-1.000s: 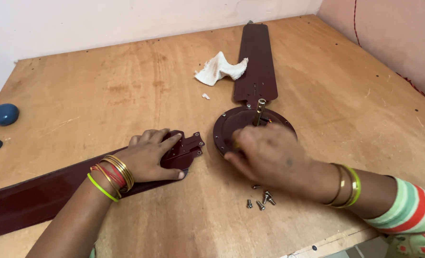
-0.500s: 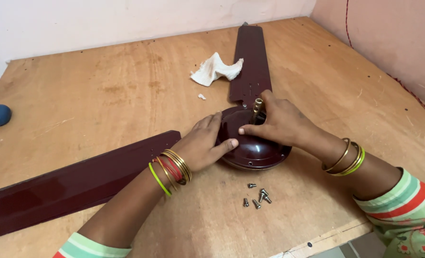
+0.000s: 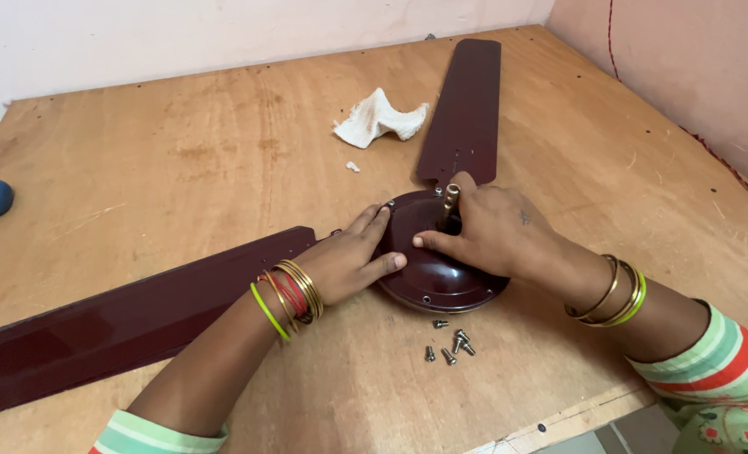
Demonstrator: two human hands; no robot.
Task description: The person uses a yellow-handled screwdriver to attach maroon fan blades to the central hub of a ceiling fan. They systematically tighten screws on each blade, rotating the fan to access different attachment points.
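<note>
Both hands' grips are pressed flat, fingers spread, on the maroon fan hub (image 3: 433,277): left hand (image 3: 349,261), right hand (image 3: 496,235); loose screws (image 3: 450,345) are scattered just below, centre frame.

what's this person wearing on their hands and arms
Both hands are bare. The left wrist carries stacked bangles: gold, red and one lime green. The right wrist has gold bangles and a lime one. Sleeves are striped green, white and red-orange, with a floral print.

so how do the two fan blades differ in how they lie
The near blade runs off the left edge, its inner end under the left hand; the far blade points away toward the wall, untouched. The cloth lies beside the far blade only. Both are dark maroon, flat, and meet the hub.
</note>
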